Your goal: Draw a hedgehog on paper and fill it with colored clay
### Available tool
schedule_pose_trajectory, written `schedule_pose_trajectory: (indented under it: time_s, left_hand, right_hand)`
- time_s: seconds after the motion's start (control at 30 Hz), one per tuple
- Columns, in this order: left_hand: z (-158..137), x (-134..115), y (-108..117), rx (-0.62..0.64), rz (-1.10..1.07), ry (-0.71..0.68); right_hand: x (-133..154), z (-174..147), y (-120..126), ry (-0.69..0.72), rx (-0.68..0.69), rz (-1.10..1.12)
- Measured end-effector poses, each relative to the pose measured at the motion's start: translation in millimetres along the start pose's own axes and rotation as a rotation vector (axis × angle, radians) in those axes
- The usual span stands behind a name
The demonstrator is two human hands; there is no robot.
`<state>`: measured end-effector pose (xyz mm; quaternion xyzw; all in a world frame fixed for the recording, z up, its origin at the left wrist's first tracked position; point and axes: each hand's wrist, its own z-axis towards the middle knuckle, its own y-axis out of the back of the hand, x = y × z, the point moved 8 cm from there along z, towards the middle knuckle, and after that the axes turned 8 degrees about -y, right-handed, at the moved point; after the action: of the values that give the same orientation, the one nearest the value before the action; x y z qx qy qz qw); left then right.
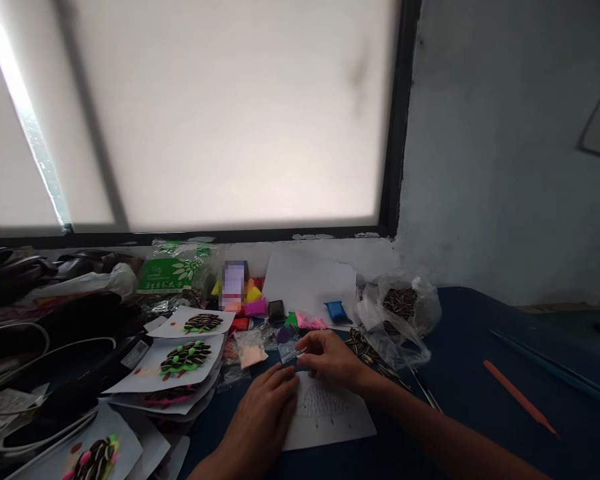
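A white sheet [330, 427] with a pencil drawing of a hedgehog-like animal lies on the dark blue table. My left hand [265, 410] rests flat over the sheet's left edge, fingers stretched out. Above the top of the drawing is my right hand [333, 360], thumb and forefinger curled together; whatever is between them is too small to make out. Just beyond those fingertips lies a clear plastic packet [287, 348] with something purple. A packet of pale peach clay [251, 355] lies left of it. Loose striped sunflower seeds [365, 347] are behind my right wrist.
Finished-looking cards with seed hedgehogs [187, 357] are stacked on the left. Behind are a blue clay packet [336, 312], a green seed bag [173, 270] and a plastic bag of seeds [400, 303]. An orange tool [520, 397] and blue tweezers [550, 367] lie right.
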<state>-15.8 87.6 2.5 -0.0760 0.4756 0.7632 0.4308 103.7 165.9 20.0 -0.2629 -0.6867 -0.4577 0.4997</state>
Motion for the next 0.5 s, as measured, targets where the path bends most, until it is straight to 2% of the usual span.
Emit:
schedule_pose_trajectory:
  time_s: [0.23,0.4,0.5]
  left_hand:
    - [-5,8,-7,0.053,0.069,0.039]
    - [-1,-7,-15,0.199,0.252,-0.03]
    - [3,-15,-16,0.231,0.311,-0.014]
  right_hand:
    - [9,-16,0,0.081,0.005,-0.174]
    - [8,-33,2,0.108,-0.058,-0.266]
    - [11,-40,4,0.119,-0.088,-0.291]
